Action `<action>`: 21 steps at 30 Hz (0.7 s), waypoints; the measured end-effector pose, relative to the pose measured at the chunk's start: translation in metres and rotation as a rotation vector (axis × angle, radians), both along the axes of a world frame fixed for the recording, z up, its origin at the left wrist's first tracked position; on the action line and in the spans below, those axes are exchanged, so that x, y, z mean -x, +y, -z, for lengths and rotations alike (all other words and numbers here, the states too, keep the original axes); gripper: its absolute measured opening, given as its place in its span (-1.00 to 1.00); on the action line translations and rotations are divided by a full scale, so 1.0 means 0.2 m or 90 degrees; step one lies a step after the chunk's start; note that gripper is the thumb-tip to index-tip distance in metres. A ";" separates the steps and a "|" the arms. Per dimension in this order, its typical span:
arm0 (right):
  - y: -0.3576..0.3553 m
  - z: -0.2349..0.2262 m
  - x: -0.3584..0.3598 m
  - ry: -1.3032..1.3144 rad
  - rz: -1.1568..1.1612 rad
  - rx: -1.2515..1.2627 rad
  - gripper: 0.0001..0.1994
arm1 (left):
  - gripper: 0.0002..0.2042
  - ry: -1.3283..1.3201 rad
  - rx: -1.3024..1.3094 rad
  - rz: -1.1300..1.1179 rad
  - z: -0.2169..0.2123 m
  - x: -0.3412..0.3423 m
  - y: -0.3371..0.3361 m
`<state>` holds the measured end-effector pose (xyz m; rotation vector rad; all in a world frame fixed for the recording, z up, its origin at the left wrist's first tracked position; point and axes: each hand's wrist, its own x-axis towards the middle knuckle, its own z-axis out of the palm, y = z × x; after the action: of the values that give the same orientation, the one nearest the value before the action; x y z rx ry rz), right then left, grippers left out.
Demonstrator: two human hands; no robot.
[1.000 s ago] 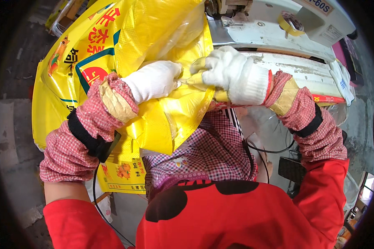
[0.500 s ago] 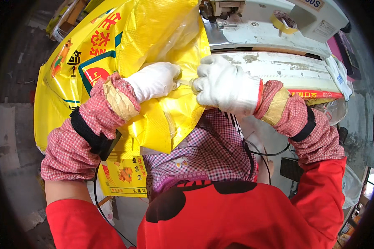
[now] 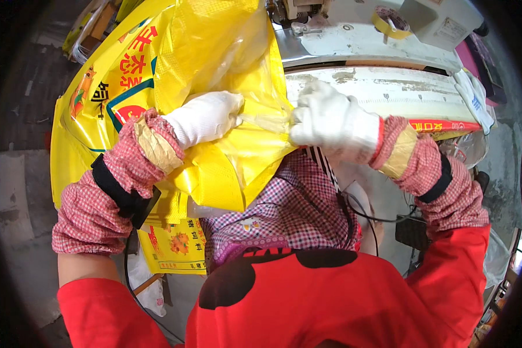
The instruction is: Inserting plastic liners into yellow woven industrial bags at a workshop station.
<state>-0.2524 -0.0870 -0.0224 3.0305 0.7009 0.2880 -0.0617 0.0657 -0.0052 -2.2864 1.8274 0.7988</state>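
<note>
While both gloved hands' fingers pinch its clear inner liner [image 3: 269, 120], the yellow sack [image 3: 214, 64] at twelve o'clock hides its contents; left hand [image 3: 206, 116], right hand [image 3: 330, 119].

Large yellow printed sack [image 3: 174, 69], upper left

— How do we have our arms?

— Both bent at the elbow and raised before the chest, forearms slanting up and inward in checked sleeve covers over red sleeves, a dark band round each.

— And our hands?

— White-gloved. Our left hand [image 3: 206, 118] is closed in a loose fist, knuckles up. Our right hand [image 3: 333, 120] faces it, fingers curled shut in a pinching grip. The two sit near each other, not touching.
</note>
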 end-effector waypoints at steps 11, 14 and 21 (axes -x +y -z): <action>0.02 0.03 -0.03 -0.094 -0.026 -0.087 -0.87 | -0.81 0.002 -0.021 -0.012 0.01 0.00 -0.01; 0.04 -0.01 -0.06 -0.001 -0.022 -0.019 -0.86 | -0.80 -0.006 -0.028 -0.006 0.01 -0.01 -0.01; -0.01 0.04 0.00 -0.071 -0.011 -0.047 -0.95 | -0.74 -0.030 -0.017 0.027 -0.08 0.03 0.00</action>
<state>-0.2529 -0.0893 -0.0296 3.0493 0.7232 0.4905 -0.0678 0.0647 0.0102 -2.2233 1.8266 0.7526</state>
